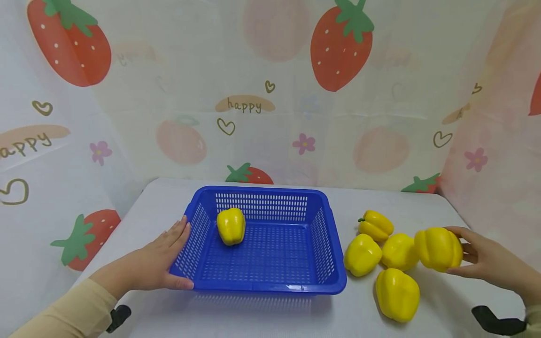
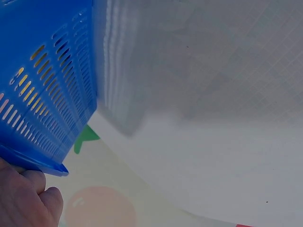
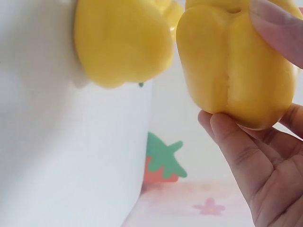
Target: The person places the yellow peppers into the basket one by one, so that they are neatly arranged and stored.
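Note:
A blue perforated plastic basket (image 1: 270, 287) stands on the white table, with one yellow bell pepper (image 1: 231, 226) in its left part. My left hand (image 1: 158, 260) rests against the basket's left rim, fingers extended along it and thumb at the front corner; its fingers (image 2: 35, 198) also show beside the rim in the left wrist view. To the right, my right hand (image 1: 486, 256) holds another yellow bell pepper (image 3: 232, 66) between thumb and fingers. Beside it lie several more yellow peppers, including a front one (image 1: 397, 295) and a back one (image 1: 375, 226) showing a green stem.
A white cloth with printed strawberries (image 1: 342, 47) hangs behind and on both sides of the table (image 1: 148, 310). The loose peppers lie close together between the basket's right side and my right hand.

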The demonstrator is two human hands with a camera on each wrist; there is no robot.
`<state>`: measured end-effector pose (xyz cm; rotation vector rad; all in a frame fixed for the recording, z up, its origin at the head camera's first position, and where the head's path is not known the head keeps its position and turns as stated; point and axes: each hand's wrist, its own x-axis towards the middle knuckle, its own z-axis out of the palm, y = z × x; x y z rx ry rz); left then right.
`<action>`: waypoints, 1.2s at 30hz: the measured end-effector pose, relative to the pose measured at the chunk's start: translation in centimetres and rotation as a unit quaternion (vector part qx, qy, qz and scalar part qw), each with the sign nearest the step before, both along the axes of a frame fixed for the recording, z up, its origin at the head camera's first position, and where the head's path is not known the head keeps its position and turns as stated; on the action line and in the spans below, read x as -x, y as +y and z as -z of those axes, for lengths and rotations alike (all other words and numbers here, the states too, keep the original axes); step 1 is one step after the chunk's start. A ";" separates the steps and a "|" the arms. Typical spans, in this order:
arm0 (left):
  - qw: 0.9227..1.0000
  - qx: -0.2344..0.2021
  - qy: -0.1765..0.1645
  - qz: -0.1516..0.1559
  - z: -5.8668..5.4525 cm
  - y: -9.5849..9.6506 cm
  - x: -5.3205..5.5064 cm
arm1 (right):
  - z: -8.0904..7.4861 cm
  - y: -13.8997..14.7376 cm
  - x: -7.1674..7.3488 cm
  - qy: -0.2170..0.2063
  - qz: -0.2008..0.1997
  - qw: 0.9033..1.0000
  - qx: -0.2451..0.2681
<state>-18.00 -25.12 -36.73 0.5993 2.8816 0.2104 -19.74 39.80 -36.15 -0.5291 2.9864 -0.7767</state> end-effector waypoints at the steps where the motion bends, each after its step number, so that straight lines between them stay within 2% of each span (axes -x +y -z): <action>1: 1.000 0.000 0.000 0.000 0.0 0.0 0.0 | -0.2 -0.2 0.2 -0.001 -0.004 1.000 0.002; 18: 1.000 0.004 -0.004 -0.006 0.1 0.0 0.0 | -2.3 -3.3 2.1 0.004 -0.060 0.998 0.030; 27: 1.000 0.008 -0.004 -0.008 0.0 0.0 0.0 | -3.4 -5.3 3.4 -0.012 -0.092 0.994 0.057; 36: 1.000 0.008 -0.006 -0.008 -0.2 0.1 -0.1 | -4.3 -7.6 4.7 0.003 -0.136 0.988 0.068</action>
